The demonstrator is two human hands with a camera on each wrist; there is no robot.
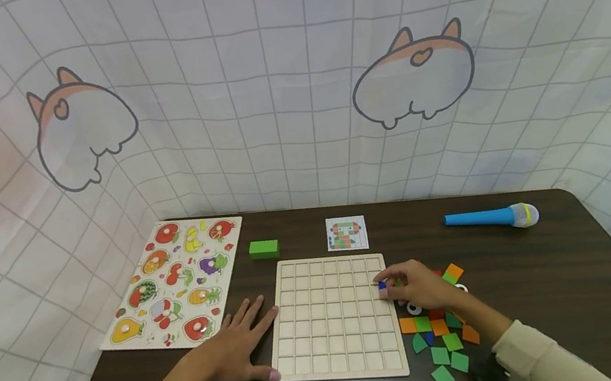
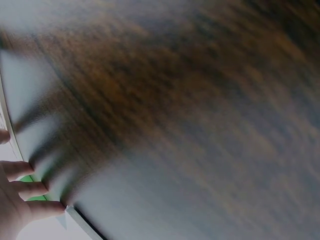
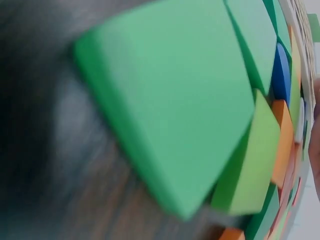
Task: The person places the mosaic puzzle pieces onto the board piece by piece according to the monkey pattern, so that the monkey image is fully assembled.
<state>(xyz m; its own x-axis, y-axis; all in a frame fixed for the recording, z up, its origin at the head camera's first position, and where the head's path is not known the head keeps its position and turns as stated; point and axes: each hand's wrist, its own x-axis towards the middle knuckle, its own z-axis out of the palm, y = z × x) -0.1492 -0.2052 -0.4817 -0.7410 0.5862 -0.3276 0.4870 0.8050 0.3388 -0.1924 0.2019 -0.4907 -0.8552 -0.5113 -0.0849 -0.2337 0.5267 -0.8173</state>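
A pale wooden grid board [image 1: 332,319] lies flat on the dark table, its square cells bare. My left hand [image 1: 241,350] rests with fingers spread beside it, thumb at the near left corner and index fingertip at the left edge. Over the board's right edge, my right hand [image 1: 422,285] pinches a small blue tile [image 1: 382,285] between thumb and index finger. Under and beside that hand lies a loose heap of coloured tiles, among them a green square [image 3: 170,95], an orange tile [image 1: 407,325] and a round white piece [image 1: 414,308]. The hand covers part of the heap.
A small pattern card [image 1: 346,233] lies behind the board, with a green block [image 1: 263,249] to its left. On the left is a fruit puzzle board [image 1: 176,284]. A blue toy microphone [image 1: 490,218] lies at the back right, before a white gridded curtain [image 1: 289,86].
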